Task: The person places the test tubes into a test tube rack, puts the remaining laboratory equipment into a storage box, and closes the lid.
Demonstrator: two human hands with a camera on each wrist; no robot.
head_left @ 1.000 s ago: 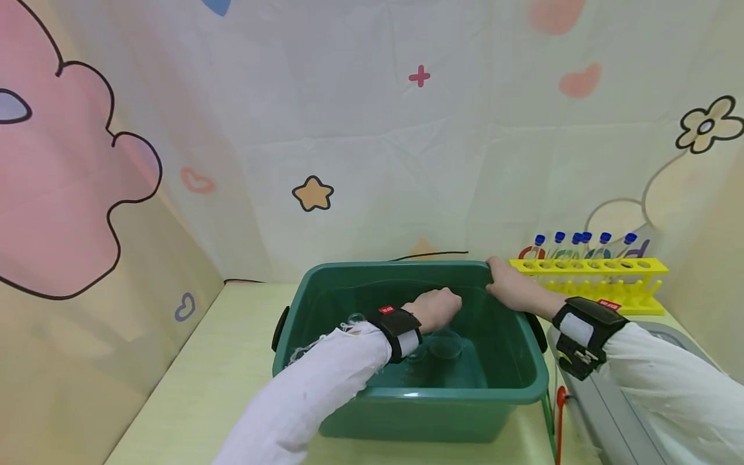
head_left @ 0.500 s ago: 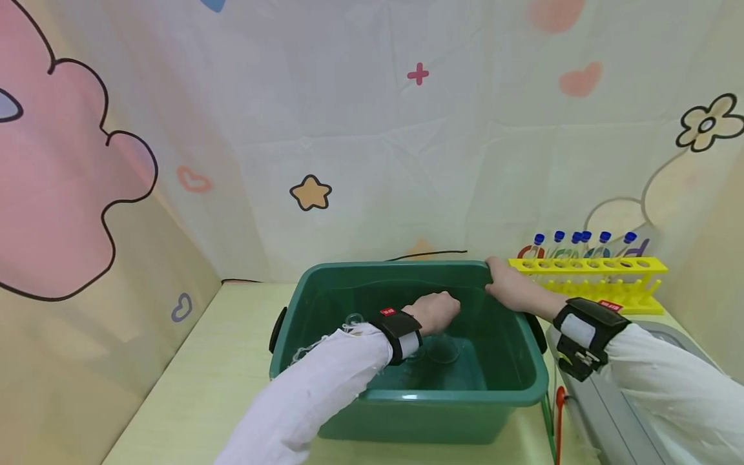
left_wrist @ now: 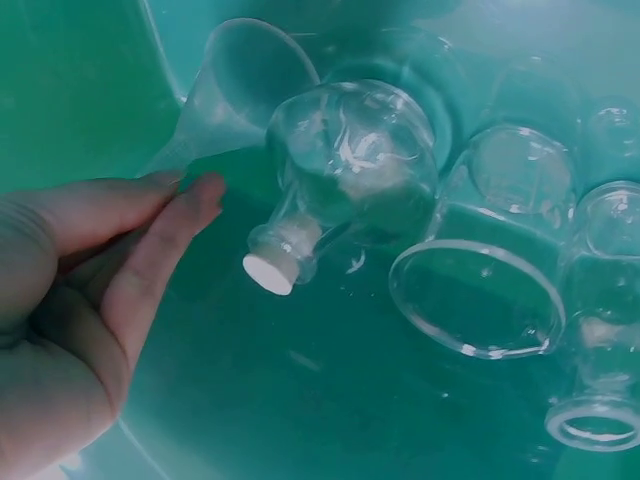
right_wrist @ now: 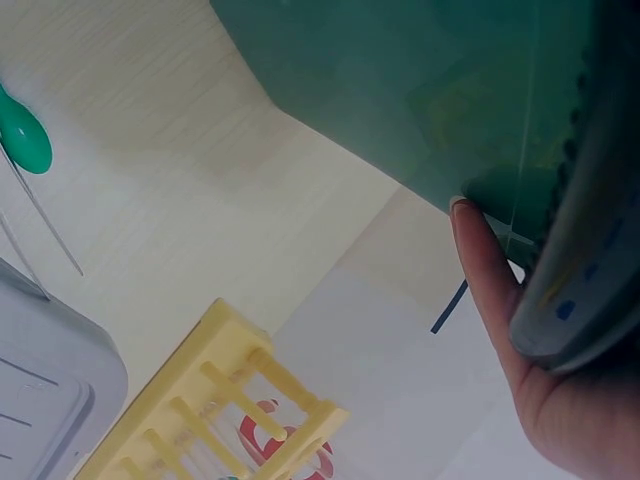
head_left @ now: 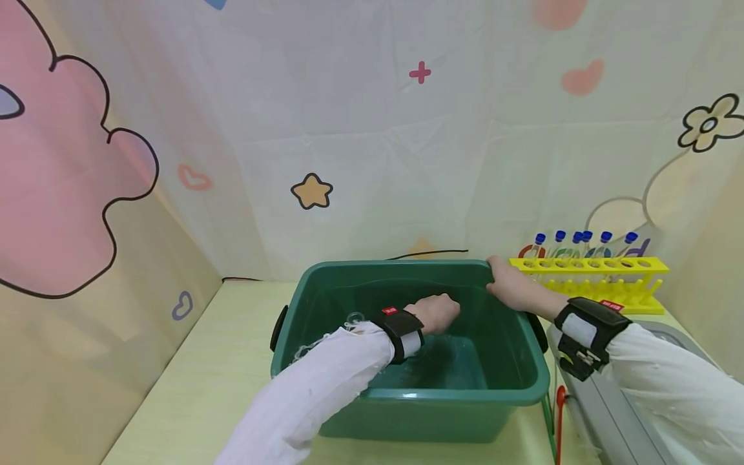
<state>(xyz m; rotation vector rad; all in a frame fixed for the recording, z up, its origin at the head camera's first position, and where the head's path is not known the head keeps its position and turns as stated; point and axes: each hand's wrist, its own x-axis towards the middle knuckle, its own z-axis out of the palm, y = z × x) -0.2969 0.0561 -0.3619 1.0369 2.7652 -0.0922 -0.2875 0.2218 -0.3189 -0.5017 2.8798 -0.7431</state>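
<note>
My left hand (head_left: 437, 314) reaches down inside a green plastic tub (head_left: 453, 395). In the left wrist view its thumb and fingers pinch the narrow stem of a clear funnel (left_wrist: 215, 115), whose wide mouth points away from the hand. Beside it on the tub floor lie a round clear flask (left_wrist: 355, 150) with a pale stopper, a clear beaker (left_wrist: 500, 225) on its side, and another clear flask (left_wrist: 605, 290) with a flared mouth. My right hand (head_left: 514, 284) grips the tub's rim at the back right corner; part of its grip is hidden in the right wrist view.
A yellow test tube rack (head_left: 588, 267) with several blue-capped tubes stands to the right behind the tub. A grey case or tray (head_left: 616, 400) lies at the right, with a red-ended tool (head_left: 560, 397) beside it. A patterned curtain (head_left: 372, 129) hangs behind the table.
A clear round shape seen below my left hand in the tub earlier no longer shows in the head view. My left hand has barely shifted; the right hand stays on the rim.
</note>
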